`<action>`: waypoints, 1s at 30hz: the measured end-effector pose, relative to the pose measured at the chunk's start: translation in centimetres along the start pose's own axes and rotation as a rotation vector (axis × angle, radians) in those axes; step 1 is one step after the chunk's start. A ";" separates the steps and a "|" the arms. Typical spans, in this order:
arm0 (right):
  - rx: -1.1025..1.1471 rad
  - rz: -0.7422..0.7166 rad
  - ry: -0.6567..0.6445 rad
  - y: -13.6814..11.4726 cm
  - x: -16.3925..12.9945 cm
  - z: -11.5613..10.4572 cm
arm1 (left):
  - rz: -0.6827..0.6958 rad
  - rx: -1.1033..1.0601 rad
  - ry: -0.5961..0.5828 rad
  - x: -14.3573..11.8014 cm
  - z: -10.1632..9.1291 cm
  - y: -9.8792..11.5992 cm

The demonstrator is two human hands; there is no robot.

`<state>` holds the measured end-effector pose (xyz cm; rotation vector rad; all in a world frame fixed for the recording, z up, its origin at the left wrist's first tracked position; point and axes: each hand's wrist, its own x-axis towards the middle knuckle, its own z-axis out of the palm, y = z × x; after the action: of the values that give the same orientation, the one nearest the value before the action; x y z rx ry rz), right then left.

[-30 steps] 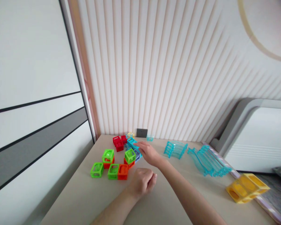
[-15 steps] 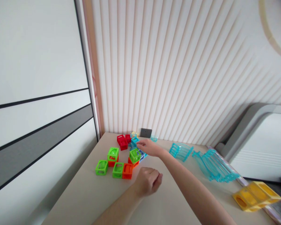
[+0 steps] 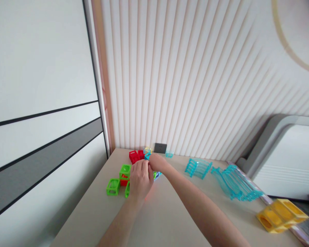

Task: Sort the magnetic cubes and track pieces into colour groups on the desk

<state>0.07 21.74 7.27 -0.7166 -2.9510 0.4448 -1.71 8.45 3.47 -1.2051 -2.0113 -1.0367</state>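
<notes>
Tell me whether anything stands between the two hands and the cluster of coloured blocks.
Nothing visible does. The left hand already lies over the green and orange blocks, hiding some of them, and the right hand touches the light blue piece just behind.

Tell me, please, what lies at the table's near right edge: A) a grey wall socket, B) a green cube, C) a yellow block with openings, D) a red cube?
C: the yellow block sits alone at the right edge of the table, nearer the camera than the clear blue track pieces.
</notes>
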 end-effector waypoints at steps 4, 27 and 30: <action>0.006 0.168 0.034 -0.1 -1.1 -0.1 | -0.033 0.042 -0.062 -0.7 1.0 0.5; 0.749 0.274 0.428 5.2 -2.6 4.5 | 0.004 -0.148 -0.265 -2.0 3.3 -0.5; 0.856 0.272 0.463 5.7 -2.6 4.1 | -0.037 -0.144 -0.273 -1.9 3.1 -0.4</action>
<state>4.29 24.29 1.68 -0.9099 -1.9515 1.2446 -1.53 10.03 0.18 -1.4573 -2.2021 -1.1011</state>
